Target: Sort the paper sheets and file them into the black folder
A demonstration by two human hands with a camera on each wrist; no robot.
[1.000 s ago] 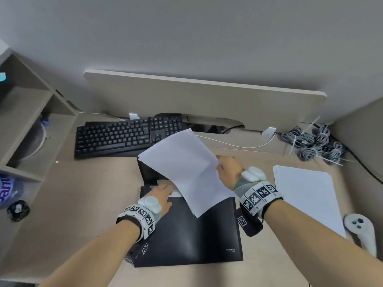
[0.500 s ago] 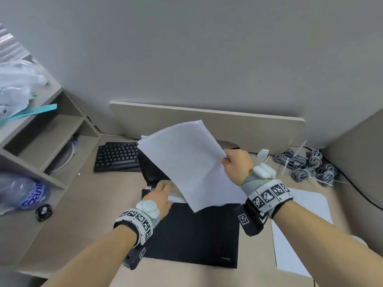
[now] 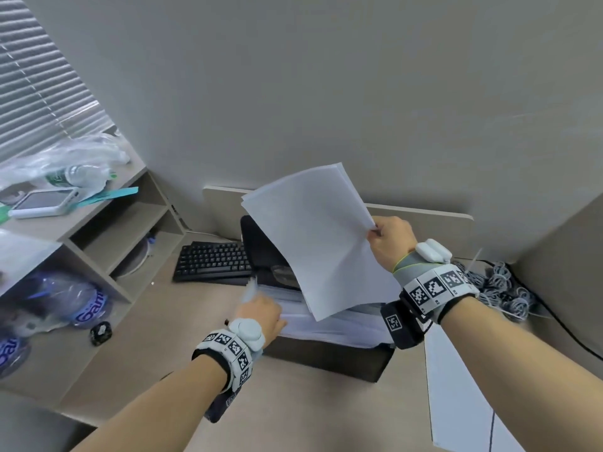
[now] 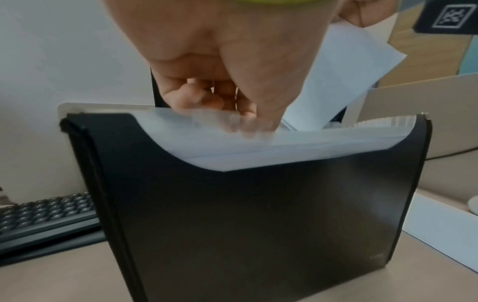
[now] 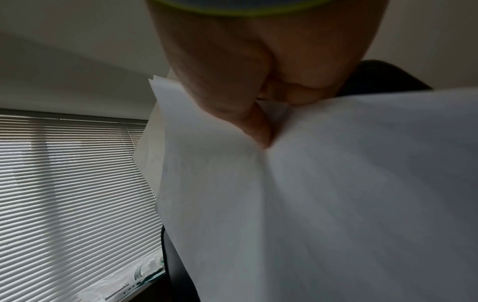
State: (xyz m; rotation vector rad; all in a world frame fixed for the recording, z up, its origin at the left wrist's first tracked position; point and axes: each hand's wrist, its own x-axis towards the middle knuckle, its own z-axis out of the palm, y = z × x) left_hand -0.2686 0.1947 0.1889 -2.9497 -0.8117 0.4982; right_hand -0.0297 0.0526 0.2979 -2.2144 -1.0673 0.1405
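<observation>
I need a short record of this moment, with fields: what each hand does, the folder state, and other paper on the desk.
left hand: fingers inside the top of the black expanding folder, on its translucent dividers
right hand: pinches the white paper sheets above the folder
folder state: upright, open
other paper: white stack on the beige desk, right of the folder

Keyboard (image 3: 213,261) left of folder (image 3: 326,353), paper stack (image 3: 456,402) right
</observation>
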